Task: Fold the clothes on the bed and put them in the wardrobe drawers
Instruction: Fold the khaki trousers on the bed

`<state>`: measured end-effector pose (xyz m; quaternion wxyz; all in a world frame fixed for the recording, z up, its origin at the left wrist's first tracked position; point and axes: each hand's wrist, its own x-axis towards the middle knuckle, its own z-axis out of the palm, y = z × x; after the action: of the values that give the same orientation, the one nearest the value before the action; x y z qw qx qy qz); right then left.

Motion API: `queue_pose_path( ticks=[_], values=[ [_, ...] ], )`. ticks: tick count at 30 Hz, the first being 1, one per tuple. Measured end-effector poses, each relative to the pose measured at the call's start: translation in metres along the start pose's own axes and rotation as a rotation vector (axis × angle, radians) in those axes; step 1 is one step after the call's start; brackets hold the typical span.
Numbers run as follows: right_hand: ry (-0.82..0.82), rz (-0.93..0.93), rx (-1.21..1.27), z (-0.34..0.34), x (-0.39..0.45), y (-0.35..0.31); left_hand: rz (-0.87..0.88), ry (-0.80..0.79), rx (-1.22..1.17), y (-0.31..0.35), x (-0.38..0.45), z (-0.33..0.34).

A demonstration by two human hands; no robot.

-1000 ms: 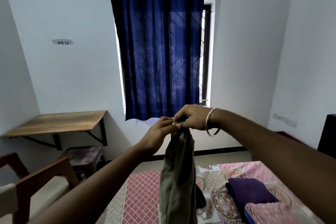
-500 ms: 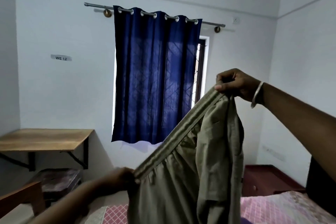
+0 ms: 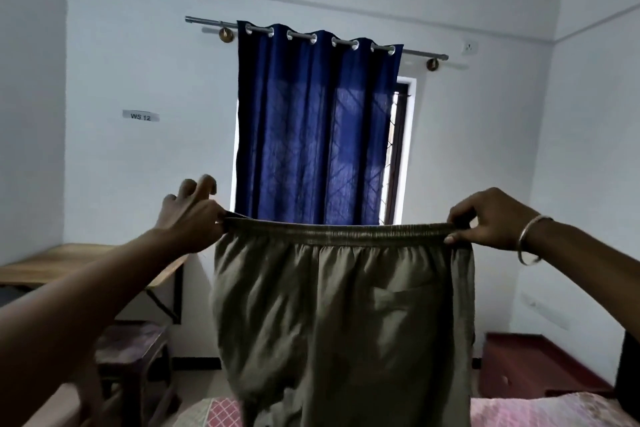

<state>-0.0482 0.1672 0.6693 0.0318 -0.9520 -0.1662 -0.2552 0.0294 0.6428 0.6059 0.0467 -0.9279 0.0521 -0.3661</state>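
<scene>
Hands apart: left hand and right hand each pinch an end of the waistband of olive trousers, held up above the bed. Behind, a wall label reads "WS 12" beside a blue curtain.

Left hand and right hand pinch olive shorts waistband, stretched flat above bed, blue curtain far behind.

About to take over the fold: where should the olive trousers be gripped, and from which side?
Grip the olive trousers at the two ends of the elastic waistband, coming in from the outer sides, as the left hand and right hand do. The band is stretched level and taut, so the fabric hangs flat below it, ready for folding.
</scene>
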Motion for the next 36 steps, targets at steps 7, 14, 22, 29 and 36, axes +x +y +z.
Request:
queue_pose_path(
  ticks=[7,14,22,29,36],
  values=[
    [-0.096,0.068,-0.145,0.016,0.007,-0.055,-0.468,-0.518,-0.477,0.037,0.021,-0.021],
    [0.001,-0.177,-0.002,-0.007,-0.006,-0.111,-0.756,-0.467,-1.041,0.051,0.035,-0.008],
    [0.004,-0.100,-0.011,0.016,-0.005,-0.078,-0.649,-0.775,-1.208,0.043,0.047,-0.004],
    [0.025,-0.319,-0.076,0.044,0.021,-0.071,-0.095,-0.759,-0.909,0.089,0.029,-0.041],
    [0.118,-0.597,-0.028,0.050,0.049,-0.098,0.218,-0.997,-0.688,0.128,0.019,-0.070]
  ],
)
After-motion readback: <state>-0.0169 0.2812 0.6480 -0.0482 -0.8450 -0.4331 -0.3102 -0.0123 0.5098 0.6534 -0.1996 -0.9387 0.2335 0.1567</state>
